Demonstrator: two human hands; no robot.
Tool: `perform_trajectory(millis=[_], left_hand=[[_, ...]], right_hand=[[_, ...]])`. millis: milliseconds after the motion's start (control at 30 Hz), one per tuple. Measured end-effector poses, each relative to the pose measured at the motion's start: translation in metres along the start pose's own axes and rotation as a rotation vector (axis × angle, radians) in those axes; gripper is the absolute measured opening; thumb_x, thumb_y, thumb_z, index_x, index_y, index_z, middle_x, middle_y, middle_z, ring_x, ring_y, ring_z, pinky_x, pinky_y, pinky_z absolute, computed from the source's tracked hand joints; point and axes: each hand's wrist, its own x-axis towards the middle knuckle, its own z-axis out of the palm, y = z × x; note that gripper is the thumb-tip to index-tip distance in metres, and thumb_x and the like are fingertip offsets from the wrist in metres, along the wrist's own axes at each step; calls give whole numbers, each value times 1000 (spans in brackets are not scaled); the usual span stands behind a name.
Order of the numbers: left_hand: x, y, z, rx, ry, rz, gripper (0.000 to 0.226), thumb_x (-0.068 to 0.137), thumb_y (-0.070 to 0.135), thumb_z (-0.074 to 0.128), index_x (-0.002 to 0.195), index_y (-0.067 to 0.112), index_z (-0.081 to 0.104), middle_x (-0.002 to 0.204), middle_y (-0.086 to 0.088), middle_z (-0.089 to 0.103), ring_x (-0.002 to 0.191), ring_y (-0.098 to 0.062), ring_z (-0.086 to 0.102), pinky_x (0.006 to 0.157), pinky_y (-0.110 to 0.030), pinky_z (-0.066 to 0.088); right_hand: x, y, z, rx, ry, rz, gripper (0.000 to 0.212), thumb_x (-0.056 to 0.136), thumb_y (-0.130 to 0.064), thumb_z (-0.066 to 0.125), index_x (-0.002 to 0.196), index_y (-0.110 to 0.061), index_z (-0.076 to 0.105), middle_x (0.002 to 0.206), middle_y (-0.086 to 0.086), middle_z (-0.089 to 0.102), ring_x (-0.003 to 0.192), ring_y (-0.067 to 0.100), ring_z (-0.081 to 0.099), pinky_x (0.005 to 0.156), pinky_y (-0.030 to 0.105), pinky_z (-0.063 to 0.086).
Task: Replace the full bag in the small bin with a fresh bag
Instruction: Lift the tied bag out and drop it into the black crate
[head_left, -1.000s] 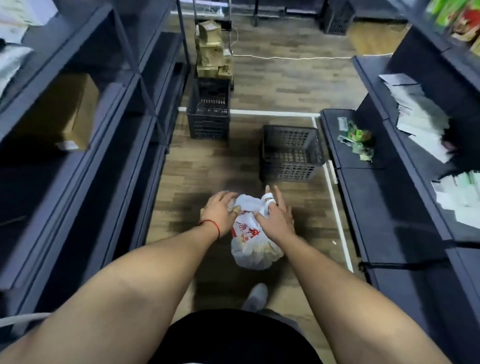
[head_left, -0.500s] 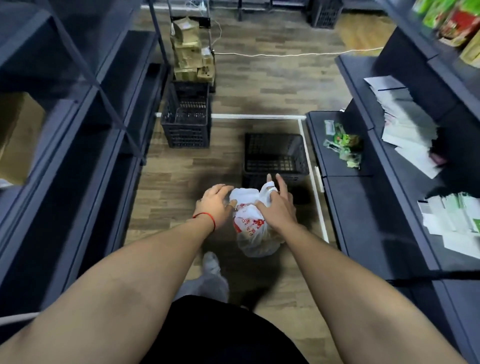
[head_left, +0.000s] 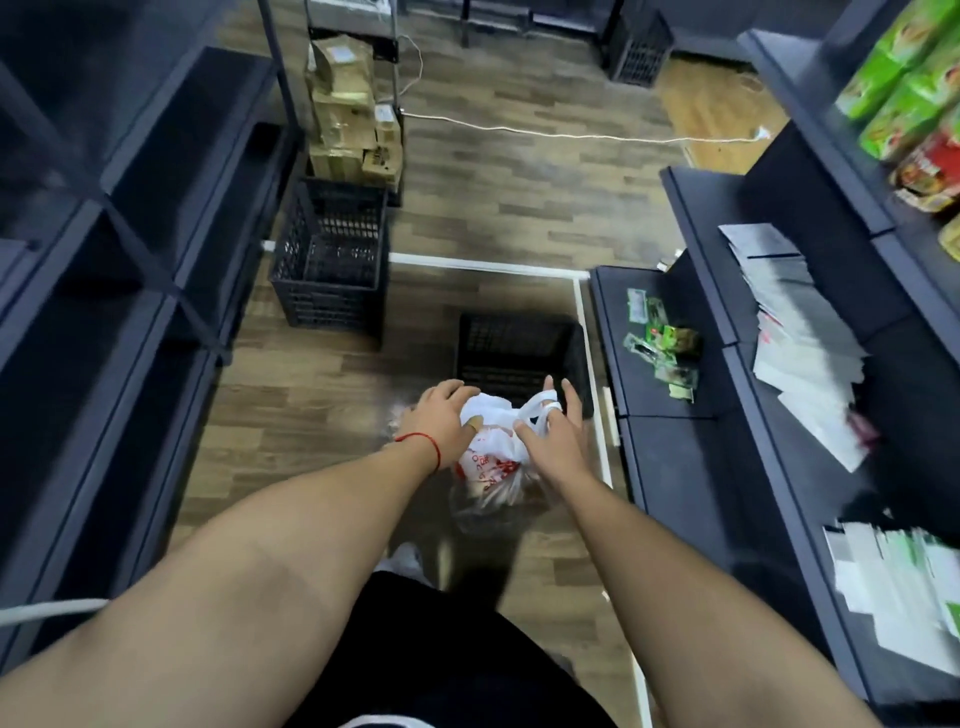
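A full white plastic bag (head_left: 491, 457) with red print hangs in front of me above the wooden floor. My left hand (head_left: 441, 418) grips its top on the left side, a red string around that wrist. My right hand (head_left: 550, 434) holds the right side, with a bag handle loop over its fingers. Just beyond the bag stands a black slatted crate (head_left: 514, 358) on the floor, its inside dark. Both hands and the bag hover at the crate's near edge.
A second black crate (head_left: 332, 275) stands farther left, with stacked cardboard boxes (head_left: 348, 119) behind it. Dark shelving (head_left: 104, 260) lines the left. On the right, dark shelves (head_left: 675, 467) hold white papers (head_left: 800, 338), small packets (head_left: 662, 348) and green packages (head_left: 904, 78). White tape marks the floor.
I have walked forward with the bag held in both hands. The black crate is now much closer, right behind the bag.
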Motion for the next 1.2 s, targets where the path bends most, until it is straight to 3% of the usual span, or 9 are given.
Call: perform_trajectory(millis=[133, 267, 400, 567, 667, 833, 1067, 1133, 1200], left_hand=[[44, 8, -19, 8, -21, -15, 49, 93, 43, 48, 140, 33, 39, 153, 6, 28, 140, -20, 26, 106, -47, 31], [96, 18, -28, -7, -7, -15, 48, 92, 42, 49, 138, 31, 42, 151, 4, 31, 138, -22, 28, 109, -47, 32], [148, 30, -22, -7, -12, -39, 48, 91, 42, 50, 137, 31, 42, 150, 4, 33, 138, -22, 29, 109, -47, 33], [209, 55, -14, -29, 9, -131, 48, 92, 41, 51, 138, 33, 41, 151, 5, 31, 139, -22, 28, 111, -46, 31], [241, 70, -10, -63, 36, -228, 47, 91, 38, 52, 137, 33, 42, 150, 7, 32, 138, -20, 29, 110, -45, 30], [293, 68, 5, -116, 92, -348, 46, 89, 35, 55, 134, 31, 45, 147, 4, 36, 135, -22, 34, 106, -50, 36], [379, 30, 61, -162, 115, -397, 47, 87, 35, 57, 133, 30, 47, 142, 5, 42, 132, -22, 39, 105, -48, 39], [408, 9, 85, -191, 122, -395, 49, 87, 36, 58, 133, 28, 47, 143, 2, 41, 133, -22, 39, 107, -46, 37], [433, -15, 108, -225, 120, -358, 48, 86, 33, 60, 132, 23, 50, 142, -3, 44, 130, -26, 43, 107, -43, 38]], right_hand=[[47, -21, -15, -34, 11, 19, 53, 87, -43, 61, 123, -5, 56, 160, -13, 9, 134, 28, 35, 104, 39, 36], [99, -23, -33, -36, 11, 37, 51, 87, -48, 60, 117, -6, 59, 159, -16, 7, 134, 26, 35, 100, 47, 41], [157, -17, -45, -65, -33, -17, 53, 87, -52, 56, 120, -11, 59, 160, -16, 6, 137, 24, 31, 104, 45, 35], [239, -9, -63, -68, -122, -72, 64, 90, -48, 53, 145, -20, 38, 159, -17, 0, 134, 26, 31, 102, 45, 36], [283, 3, -63, -94, -212, -116, 63, 89, -47, 53, 146, -23, 36, 159, -18, -2, 132, 27, 31, 102, 46, 36], [347, 32, -36, -156, -319, -167, 57, 89, -44, 57, 135, -12, 49, 161, -8, 3, 139, 30, 25, 110, 46, 28], [427, 97, 30, -176, -384, -93, 74, 87, -50, 57, 150, -31, 24, 161, -8, 1, 143, 30, 15, 115, 50, 22], [451, 115, 59, -145, -399, -76, 80, 87, -47, 59, 150, -40, 12, 161, -8, 0, 145, 31, 9, 115, 52, 21], [470, 138, 91, -143, -397, -82, 80, 88, -42, 60, 151, -39, 11, 161, -5, 0, 146, 30, 6, 115, 52, 22]])
